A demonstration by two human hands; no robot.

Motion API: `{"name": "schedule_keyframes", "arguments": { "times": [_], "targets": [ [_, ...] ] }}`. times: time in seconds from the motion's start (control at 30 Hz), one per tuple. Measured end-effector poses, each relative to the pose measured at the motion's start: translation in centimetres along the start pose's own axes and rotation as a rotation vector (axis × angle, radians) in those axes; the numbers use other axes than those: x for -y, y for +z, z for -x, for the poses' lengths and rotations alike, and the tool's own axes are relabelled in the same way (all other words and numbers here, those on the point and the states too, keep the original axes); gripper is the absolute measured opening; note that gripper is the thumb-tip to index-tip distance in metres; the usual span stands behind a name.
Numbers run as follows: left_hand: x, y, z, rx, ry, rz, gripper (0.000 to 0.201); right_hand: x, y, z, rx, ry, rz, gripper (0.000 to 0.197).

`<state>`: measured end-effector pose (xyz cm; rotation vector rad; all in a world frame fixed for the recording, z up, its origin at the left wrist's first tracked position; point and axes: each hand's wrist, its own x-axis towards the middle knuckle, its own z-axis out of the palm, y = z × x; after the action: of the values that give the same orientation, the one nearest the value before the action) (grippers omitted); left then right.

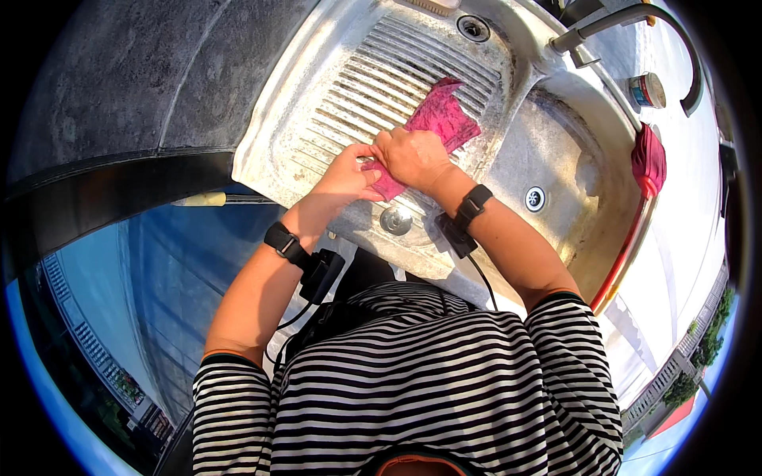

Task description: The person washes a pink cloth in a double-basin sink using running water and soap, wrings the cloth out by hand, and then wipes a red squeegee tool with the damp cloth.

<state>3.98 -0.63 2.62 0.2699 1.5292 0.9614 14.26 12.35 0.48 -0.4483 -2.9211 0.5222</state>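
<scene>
A wet-looking dark pink cloth [443,117] is gripped in both hands above the ribbed washboard [361,95] of a stained white laundry sink. My left hand [346,176] pinches the cloth's near end between thumb and fingers. My right hand [414,159] is closed round its middle, right beside the left. Beyond the right hand the cloth's free end spreads over the ridges. Part of the cloth is hidden under my fingers. Each wrist wears a black strap with a small cabled box.
A basin [508,170] with a drain [536,198] adjoins the washboard at right. Above it arches a grey faucet [635,16]. A red-handled brush or mop with a dark red head [649,159] leans along the right rim. A small tub [647,90] stands behind; a dark stone counter [119,79] lies left.
</scene>
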Motion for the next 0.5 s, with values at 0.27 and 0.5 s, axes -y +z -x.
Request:
{"name": "schedule_keyframes", "arguments": {
  "times": [0.27,0.5],
  "targets": [
    [-0.3,-0.1,0.1,0.087,0.025,-0.038,0.034,-9.7,-0.7,-1.6,0.019,0.557,0.168,0.034],
    [0.3,-0.8,0.4,0.067,-0.004,0.007,0.033,-1.0,1.4,-0.9,0.006,0.022,0.023,0.026]
  ]
}}
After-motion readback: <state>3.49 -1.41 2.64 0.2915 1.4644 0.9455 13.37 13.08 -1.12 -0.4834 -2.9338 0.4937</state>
